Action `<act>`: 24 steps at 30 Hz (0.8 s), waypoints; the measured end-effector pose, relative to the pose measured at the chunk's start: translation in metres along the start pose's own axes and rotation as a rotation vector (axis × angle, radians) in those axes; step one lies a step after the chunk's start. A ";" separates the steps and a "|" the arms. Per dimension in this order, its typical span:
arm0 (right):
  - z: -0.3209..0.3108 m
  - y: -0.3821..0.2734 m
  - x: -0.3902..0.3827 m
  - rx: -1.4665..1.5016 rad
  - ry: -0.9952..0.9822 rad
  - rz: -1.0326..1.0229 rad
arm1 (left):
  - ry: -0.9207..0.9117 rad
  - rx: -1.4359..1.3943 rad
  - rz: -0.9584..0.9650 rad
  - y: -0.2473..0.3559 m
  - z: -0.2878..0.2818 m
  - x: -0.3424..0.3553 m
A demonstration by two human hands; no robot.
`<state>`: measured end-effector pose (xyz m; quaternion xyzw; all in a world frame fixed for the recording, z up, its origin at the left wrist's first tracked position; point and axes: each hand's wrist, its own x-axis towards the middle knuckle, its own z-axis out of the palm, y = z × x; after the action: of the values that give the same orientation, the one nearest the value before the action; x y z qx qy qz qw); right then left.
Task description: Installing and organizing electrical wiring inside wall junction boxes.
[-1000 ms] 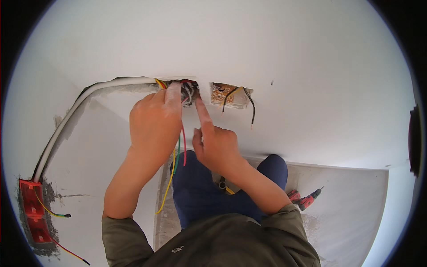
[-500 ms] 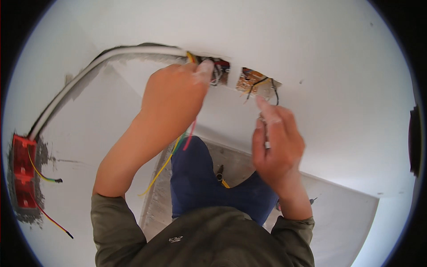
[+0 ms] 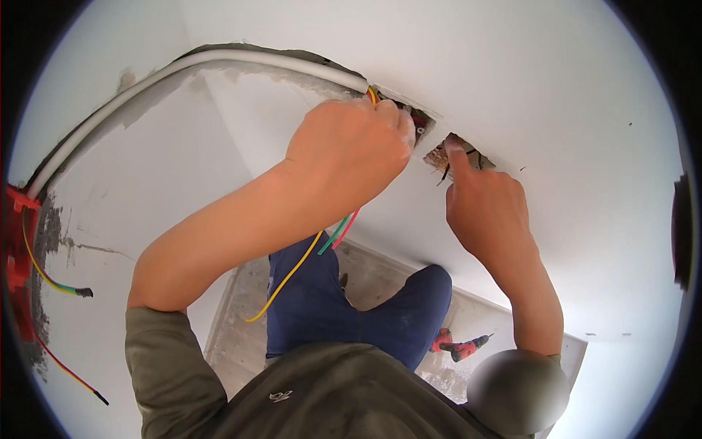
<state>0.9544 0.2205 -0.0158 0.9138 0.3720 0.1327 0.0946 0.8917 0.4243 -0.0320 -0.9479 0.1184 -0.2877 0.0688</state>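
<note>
My left hand (image 3: 358, 150) is closed around several wires at the left wall opening (image 3: 423, 126). A yellow wire (image 3: 289, 282), a green wire (image 3: 334, 234) and a red wire (image 3: 346, 228) hang below this hand. Yellow and red wire (image 3: 373, 95) also shows above it, at the conduit's end. My right hand (image 3: 488, 208) reaches to the right wall opening (image 3: 436, 158), its index finger stretched into the hole. Its other fingers are curled, and what they may hold is hidden. Dark wire ends (image 3: 444, 174) stick out of that opening.
A white conduit (image 3: 219, 55) curves along a chased groove to red wall boxes (image 3: 18, 271) at the far left. From those boxes hang a yellow-green wire (image 3: 55, 284) and a red wire (image 3: 69, 369). A red cordless drill (image 3: 468, 347) lies on the floor below.
The view has shifted, so the wall openings sit further right. My right hand has risen and its index finger has entered the right opening. My left hand stays on the wires.
</note>
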 end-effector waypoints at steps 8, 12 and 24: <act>0.002 -0.003 0.005 -0.100 -0.075 -0.004 | -0.187 0.047 0.041 -0.003 -0.007 0.010; 0.001 -0.010 0.016 -0.171 -0.229 0.007 | -0.270 0.131 0.074 0.000 -0.016 0.017; 0.013 -0.013 0.002 0.070 -0.108 0.099 | -0.236 0.165 -0.033 0.012 -0.004 0.016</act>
<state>0.9517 0.2302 -0.0310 0.9397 0.3250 0.0748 0.0757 0.9005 0.4083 -0.0227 -0.9681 0.0699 -0.1839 0.1553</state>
